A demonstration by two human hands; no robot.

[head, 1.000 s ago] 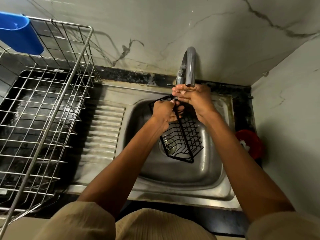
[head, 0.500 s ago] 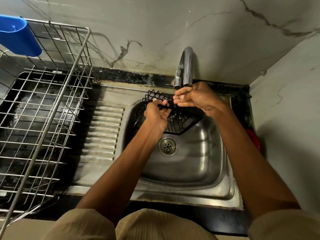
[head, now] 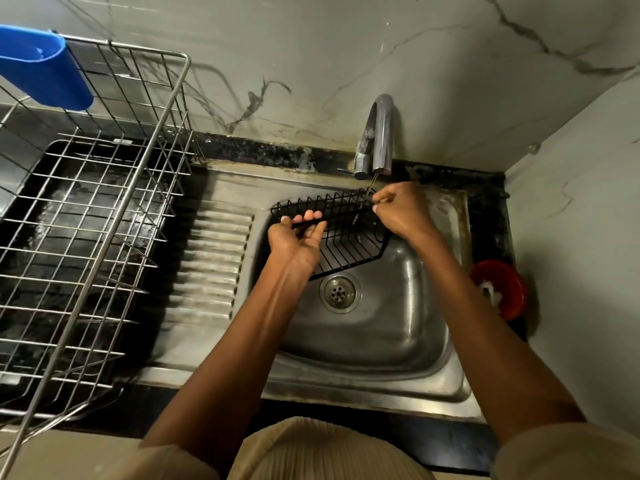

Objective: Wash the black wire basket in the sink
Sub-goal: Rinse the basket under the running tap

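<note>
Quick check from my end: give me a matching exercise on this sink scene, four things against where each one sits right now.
Things:
1. black wire basket
2. blue cup
3. red bowl
4. drain

Places:
A. hung on the top corner of the steel dish rack
B. on the counter to the right of the sink
C. in the floor of the sink bowl
D. held under the tap by the left hand and right hand

Pairs: 1-D, 2-A, 3-B, 4-C

Home kitchen: steel sink (head: 433, 375), dish rack (head: 104, 237)
</note>
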